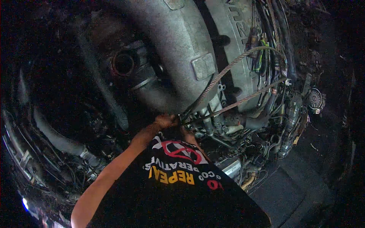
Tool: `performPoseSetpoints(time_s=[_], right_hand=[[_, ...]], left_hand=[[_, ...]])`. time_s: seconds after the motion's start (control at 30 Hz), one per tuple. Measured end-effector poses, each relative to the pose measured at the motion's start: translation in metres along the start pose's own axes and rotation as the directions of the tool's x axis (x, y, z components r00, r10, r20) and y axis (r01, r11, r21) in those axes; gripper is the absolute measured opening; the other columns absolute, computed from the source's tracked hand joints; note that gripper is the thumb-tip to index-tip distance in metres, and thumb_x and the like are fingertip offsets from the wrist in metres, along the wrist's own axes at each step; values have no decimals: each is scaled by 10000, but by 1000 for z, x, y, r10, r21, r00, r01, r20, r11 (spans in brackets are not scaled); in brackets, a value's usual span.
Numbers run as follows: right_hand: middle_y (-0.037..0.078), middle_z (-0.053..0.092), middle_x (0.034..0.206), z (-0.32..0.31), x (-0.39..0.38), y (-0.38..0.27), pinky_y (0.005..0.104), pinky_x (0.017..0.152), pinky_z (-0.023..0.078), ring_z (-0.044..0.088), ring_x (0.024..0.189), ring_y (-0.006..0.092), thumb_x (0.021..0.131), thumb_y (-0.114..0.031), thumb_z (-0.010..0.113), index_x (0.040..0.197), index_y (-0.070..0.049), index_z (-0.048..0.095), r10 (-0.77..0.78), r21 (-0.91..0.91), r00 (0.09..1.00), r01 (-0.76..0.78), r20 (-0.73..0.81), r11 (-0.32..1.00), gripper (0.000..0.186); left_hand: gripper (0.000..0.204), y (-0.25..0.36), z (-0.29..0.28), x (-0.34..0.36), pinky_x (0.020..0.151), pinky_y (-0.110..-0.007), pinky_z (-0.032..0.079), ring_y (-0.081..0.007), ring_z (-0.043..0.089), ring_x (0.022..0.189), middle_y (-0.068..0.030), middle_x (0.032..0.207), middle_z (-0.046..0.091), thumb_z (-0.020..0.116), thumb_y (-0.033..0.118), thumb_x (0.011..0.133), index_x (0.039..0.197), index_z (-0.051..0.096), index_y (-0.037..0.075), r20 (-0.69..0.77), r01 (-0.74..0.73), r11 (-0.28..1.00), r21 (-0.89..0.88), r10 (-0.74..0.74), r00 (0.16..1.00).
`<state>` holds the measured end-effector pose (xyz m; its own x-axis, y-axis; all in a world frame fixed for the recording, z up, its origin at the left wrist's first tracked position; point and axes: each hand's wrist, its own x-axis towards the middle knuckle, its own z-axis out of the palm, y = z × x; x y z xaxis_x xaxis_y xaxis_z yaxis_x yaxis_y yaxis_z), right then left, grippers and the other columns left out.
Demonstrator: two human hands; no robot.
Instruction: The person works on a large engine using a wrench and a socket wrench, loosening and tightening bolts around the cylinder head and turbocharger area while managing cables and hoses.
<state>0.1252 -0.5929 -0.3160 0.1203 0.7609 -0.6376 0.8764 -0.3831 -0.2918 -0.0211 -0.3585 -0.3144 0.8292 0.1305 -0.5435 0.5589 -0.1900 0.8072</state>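
Observation:
My left hand (pixel 166 121) reaches in at the near end of a large grey metal engine pipe (pixel 178 41). Its fingers are curled in, but what they grip is too dark to make out. A loop of twisted wire rope (pixel 228 68) runs from beside that hand out over the engine to the right and back. Just to the right of the left hand, my right hand (pixel 187 135) is low against the engine. My black printed shirt (pixel 182 197) and the shadow hide most of it, fingers included.
Several long-handled tools (pixel 262 60), some green, lie along the engine's ribbed cover (pixel 239 41). Dark hoses (pixel 266 112) and cables crowd the right side, near a round finned part (pixel 315 98). A round open port (pixel 122 64) shows at upper left, above a curved pipe (pixel 57 136).

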Motion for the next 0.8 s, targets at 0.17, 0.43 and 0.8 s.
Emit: performPoseSetpoints(time_s=[0.17, 0.43, 0.8], right_hand=[[236, 557, 990, -20, -5, -15, 430, 807, 433, 560, 893, 340, 793, -135, 492, 1340, -90, 331, -9, 12, 999, 10, -39, 1000, 572], [222, 535, 1122, -71, 13, -62, 404, 871, 405, 541, 1001, 311, 819, -146, 477, 1287, -53, 404, -154, -87, 959, 137, -237, 987, 483], [157, 621, 778, -146, 5, -101, 361, 663, 437, 560, 699, 229, 873, -342, 491, 947, 10, 615, 409, 574, 913, -337, 4, 746, 380]], left_hand=[[596, -11, 13, 23, 890, -487, 408, -368, 537, 1009, -199, 1187, 496, 452, 521, 815, 1220, 435, 85, 65, -178, 970, 164, 169, 983], [431, 9, -21, -4, 900, -426, 387, -341, 476, 1091, -224, 1150, 491, 437, 393, 877, 1097, 519, 32, 150, 26, 993, 116, -44, 988], [226, 8, -31, -19, 791, -397, 441, -309, 544, 890, -194, 992, 557, 437, 130, 901, 1076, 529, 22, -341, -343, 877, -336, 226, 913]])
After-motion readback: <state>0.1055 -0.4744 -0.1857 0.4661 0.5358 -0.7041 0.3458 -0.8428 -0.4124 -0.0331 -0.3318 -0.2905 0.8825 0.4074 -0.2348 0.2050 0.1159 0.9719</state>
